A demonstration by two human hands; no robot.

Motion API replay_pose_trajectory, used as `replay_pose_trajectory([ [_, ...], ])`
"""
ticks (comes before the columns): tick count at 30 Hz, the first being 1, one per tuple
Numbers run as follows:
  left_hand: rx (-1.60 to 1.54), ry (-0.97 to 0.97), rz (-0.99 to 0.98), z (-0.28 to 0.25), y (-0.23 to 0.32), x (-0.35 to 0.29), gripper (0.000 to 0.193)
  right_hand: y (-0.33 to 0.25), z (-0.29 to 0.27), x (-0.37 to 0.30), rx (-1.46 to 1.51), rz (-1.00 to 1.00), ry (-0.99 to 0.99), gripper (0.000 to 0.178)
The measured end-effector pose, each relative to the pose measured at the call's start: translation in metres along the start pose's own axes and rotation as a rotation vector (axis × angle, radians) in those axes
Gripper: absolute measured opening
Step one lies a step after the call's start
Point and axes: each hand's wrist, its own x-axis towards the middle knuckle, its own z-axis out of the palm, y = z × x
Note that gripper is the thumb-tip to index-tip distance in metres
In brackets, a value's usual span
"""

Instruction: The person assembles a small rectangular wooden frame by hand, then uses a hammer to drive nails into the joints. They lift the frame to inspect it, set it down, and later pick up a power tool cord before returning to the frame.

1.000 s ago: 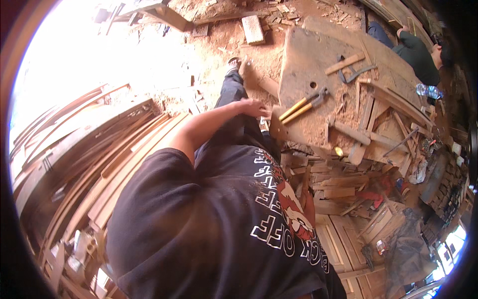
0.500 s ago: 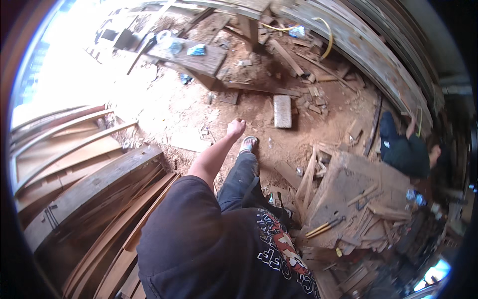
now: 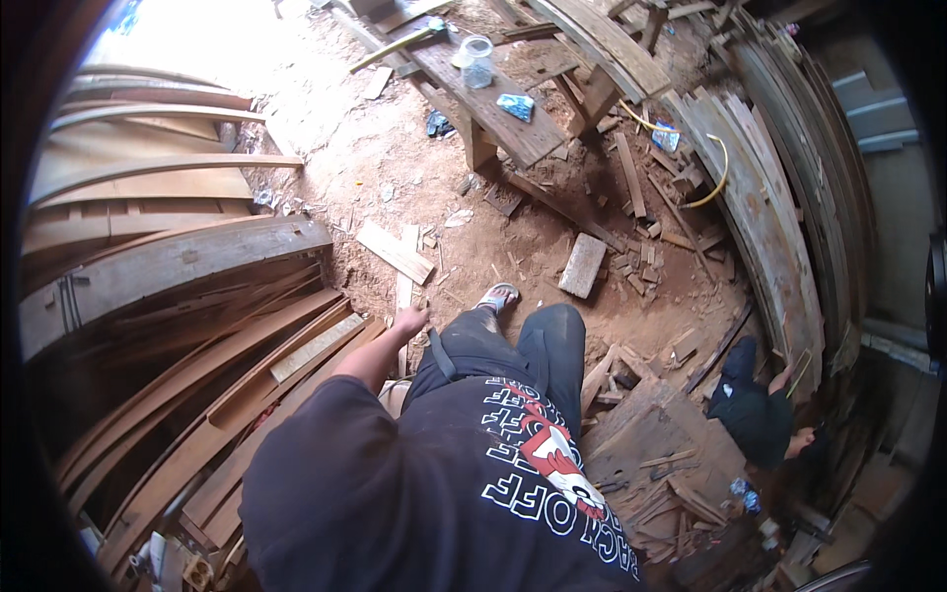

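Looks loosely curled at the bare left hand (image 3: 412,321), beside black cloth trousers (image 3: 478,342); cannot tell whether closed on anything. Can see a pale, flat, rectangular wooden board (image 3: 395,252) beyond, on reddish-brown dirt (image 3: 459,259).

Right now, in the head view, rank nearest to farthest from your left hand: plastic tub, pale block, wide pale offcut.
1. Wide pale offcut: floor, just ahead of the left hand.
2. Pale block: floor, ahead and right.
3. Plastic tub: on bench, farther ahead.
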Motion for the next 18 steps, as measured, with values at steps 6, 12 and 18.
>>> replay_pose_trajectory([
  [6, -0.336, 0.141, -0.404, -0.005, -0.14, -0.033, 0.051, -0.091, -0.003, 0.01, -0.115, -0.044, -0.079, 0.066],
  [12, -0.396, 0.246, -0.401, -0.023, -0.134, -0.016, 0.047, -0.22, 0.0, 0.023, -0.135, -0.03, -0.202, 0.067],
  [18, -0.22, 0.384, 0.034, -0.131, -0.034, 0.04, 0.046, -0.441, 0.108, 0.056, 0.429, -0.321, -0.359, 0.072],
])
